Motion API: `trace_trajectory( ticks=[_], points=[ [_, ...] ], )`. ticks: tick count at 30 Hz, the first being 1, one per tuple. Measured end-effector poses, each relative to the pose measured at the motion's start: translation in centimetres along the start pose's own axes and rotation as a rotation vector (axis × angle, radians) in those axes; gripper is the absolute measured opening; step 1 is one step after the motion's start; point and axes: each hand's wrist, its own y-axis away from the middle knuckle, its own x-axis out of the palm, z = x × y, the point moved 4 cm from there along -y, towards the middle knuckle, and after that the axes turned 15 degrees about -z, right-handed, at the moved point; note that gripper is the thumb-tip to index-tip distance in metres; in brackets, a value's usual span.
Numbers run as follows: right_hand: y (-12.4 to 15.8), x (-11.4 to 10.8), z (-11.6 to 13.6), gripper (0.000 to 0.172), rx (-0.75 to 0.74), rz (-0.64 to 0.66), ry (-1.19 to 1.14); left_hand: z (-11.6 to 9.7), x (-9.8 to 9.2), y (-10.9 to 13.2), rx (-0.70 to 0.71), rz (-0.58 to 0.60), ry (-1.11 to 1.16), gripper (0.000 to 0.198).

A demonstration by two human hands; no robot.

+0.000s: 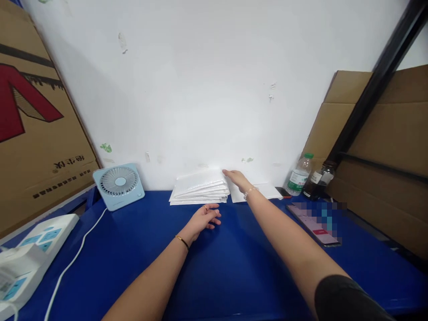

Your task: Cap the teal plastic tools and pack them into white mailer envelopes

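A stack of white padded envelopes (200, 187) lies on the blue table against the wall, its layers slightly uneven. My right hand (238, 179) is at the stack's upper right corner, fingers stretched out and their tips at its edge. Right of the stack, partly behind my right wrist, lies another flat white envelope (267, 191). My left hand (205, 217) hovers just in front of the stack's lower edge, with fingers apart and holding nothing.
A light blue fan (119, 183) and a white power strip (53, 236) with a cable are on the left. At the right are a phone (314, 225), a green-capped bottle (299, 176) and a dark jar (319, 180). Cardboard (384, 156) flanks the table (234, 276).
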Motion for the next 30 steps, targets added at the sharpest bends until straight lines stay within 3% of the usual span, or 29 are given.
trace_trajectory(
  ticks=[5, 8, 11, 14, 16, 19, 22, 25, 30],
  points=[
    [0.2, 2.9, 3.4, 0.018, 0.014, 0.013, -0.169, -0.2, -0.4, -0.5, -0.159, -0.036, 0.333, 0.043],
    [2.1, 2.5, 5.1, 0.011, 0.01, 0.062, -0.279, -0.5, -0.1, -0.5, -0.172, 0.013, 0.567, 0.045],
    [5.2, 0.7, 5.3, 0.018, 0.091, 0.194, -0.517, -1.4, 0.0, -0.2, -0.049, 0.013, 0.729, 0.048],
    [8.5, -1.9, 3.4, 0.038, 0.248, 0.329, -0.755, -2.4, -0.6, 0.2, 0.121, -0.08, 0.775, 0.049],
    [10.5, -3.5, 1.1, 0.047, 0.364, 0.382, -0.735, -3.0, -1.1, 0.3, 0.183, -0.139, 0.79, 0.049],
    [12.9, -4.8, -2.2, 0.047, 0.486, 0.48, -0.577, -3.2, -1.3, 0.3, 0.16, -0.203, 0.781, 0.047],
    [13.4, -5.4, -4.6, 0.043, 0.407, 0.46, -0.371, -3.4, -1.4, 0.4, 0.18, -0.32, 0.673, 0.042],
    [12.5, -5.8, -6.1, 0.04, 0.304, 0.387, -0.29, -4.1, -1.4, 1.0, 0.331, -0.434, 0.586, 0.039],
    [11.0, -6.6, -7.2, 0.038, 0.138, 0.284, -0.192, -5.4, -1.2, 2.2, 0.454, -0.481, 0.621, 0.037]
  ],
)
